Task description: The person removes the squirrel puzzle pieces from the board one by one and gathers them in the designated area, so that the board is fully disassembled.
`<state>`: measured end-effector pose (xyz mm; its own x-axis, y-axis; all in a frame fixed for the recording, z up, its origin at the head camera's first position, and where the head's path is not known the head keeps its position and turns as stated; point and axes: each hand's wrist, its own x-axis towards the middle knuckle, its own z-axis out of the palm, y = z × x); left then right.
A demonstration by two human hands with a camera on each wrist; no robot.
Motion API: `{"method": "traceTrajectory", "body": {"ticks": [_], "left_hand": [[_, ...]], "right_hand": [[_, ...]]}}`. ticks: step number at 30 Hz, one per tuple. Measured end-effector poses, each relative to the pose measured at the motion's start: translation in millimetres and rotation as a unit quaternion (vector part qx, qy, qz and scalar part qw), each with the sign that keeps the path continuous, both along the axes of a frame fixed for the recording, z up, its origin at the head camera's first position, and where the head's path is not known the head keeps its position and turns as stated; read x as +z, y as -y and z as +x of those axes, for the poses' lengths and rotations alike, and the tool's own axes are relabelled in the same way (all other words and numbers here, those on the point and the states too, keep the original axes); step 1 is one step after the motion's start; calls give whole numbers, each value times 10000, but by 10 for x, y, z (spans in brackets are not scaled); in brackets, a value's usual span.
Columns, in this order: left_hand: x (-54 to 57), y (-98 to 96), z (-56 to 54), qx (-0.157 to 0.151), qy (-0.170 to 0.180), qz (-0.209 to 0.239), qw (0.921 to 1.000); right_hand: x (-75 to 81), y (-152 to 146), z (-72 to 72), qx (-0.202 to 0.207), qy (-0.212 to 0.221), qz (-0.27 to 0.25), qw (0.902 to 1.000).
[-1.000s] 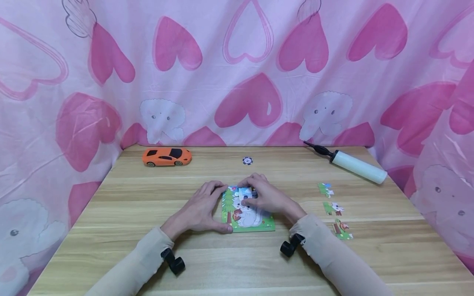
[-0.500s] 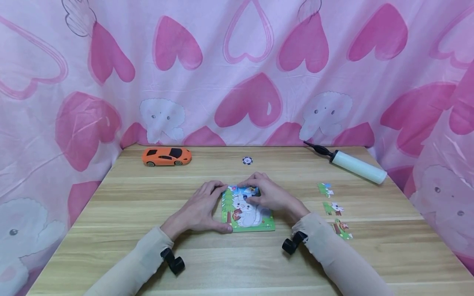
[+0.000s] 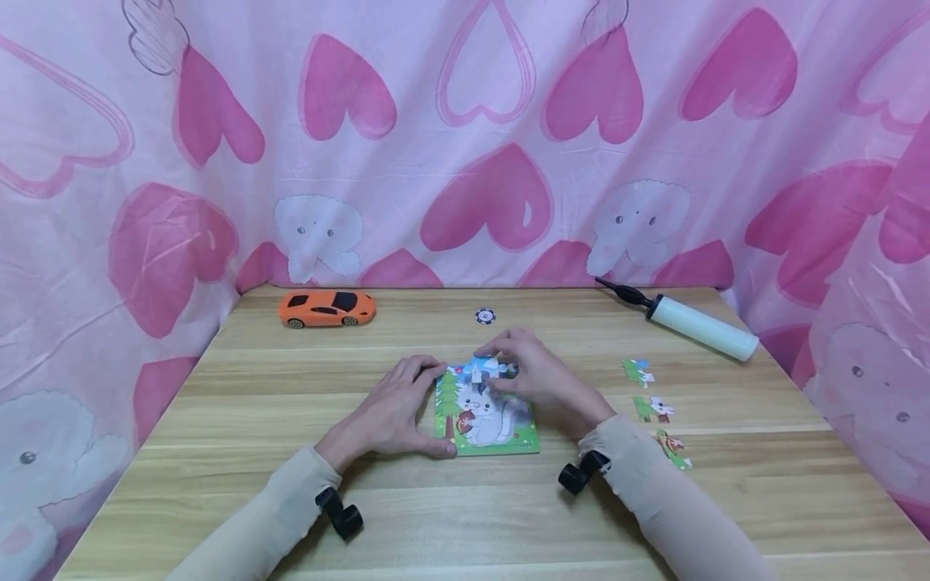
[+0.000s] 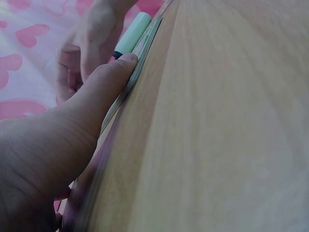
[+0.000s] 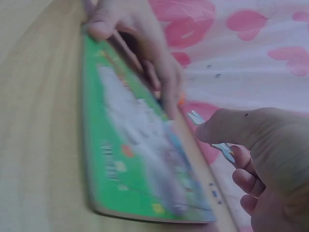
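A jigsaw puzzle [image 3: 487, 428] with a white squirrel on a green ground lies in a thin tray mid-table. My left hand [image 3: 388, 407] holds its left side, thumb at the front corner and fingers at the back corner. In the left wrist view the thumb [image 4: 113, 75] lies along the tray's edge. My right hand [image 3: 545, 379] is over the puzzle's back right part. It pinches a light blue puzzle piece [image 5: 223, 149] between thumb and fingertips, and the right wrist view shows this piece tilted, raised off the tray. The right hand hides the puzzle's back right corner.
Several loose puzzle pieces lie to the right, the middle one [image 3: 654, 409] among them. Farther back are an orange toy car [image 3: 327, 309], a round poker chip [image 3: 485, 316] and a hand pump [image 3: 701, 327]. A pink heart-print curtain [image 3: 487, 202] hangs behind the table [image 3: 465, 516].
My right hand has shifted slightly back and to the right, and the blue piece shows at the puzzle's back edge. The left hand keeps its place on the puzzle.
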<state>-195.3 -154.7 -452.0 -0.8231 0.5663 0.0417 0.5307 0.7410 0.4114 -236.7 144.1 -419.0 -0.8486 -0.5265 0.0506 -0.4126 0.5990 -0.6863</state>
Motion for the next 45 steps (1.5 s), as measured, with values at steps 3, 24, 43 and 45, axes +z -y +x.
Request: {"method": "traceTrajectory", "body": {"ticks": [3, 24, 43, 45], "left_hand": [[0, -2, 3, 7, -2, -3, 10000], [1, -12, 10, 33, -23, -26, 10000], [-29, -4, 17, 64, -13, 30, 10000], [-27, -1, 15, 60, -10, 37, 10000]], "right_hand": [[86, -88, -30, 82, -316, 2, 9995], [619, -1003, -126, -829, -1119, -567, 9886], [515, -1537, -7, -895, -816, 22, 9926], [465, -1584, -9, -892, -812, 96, 9927]]}}
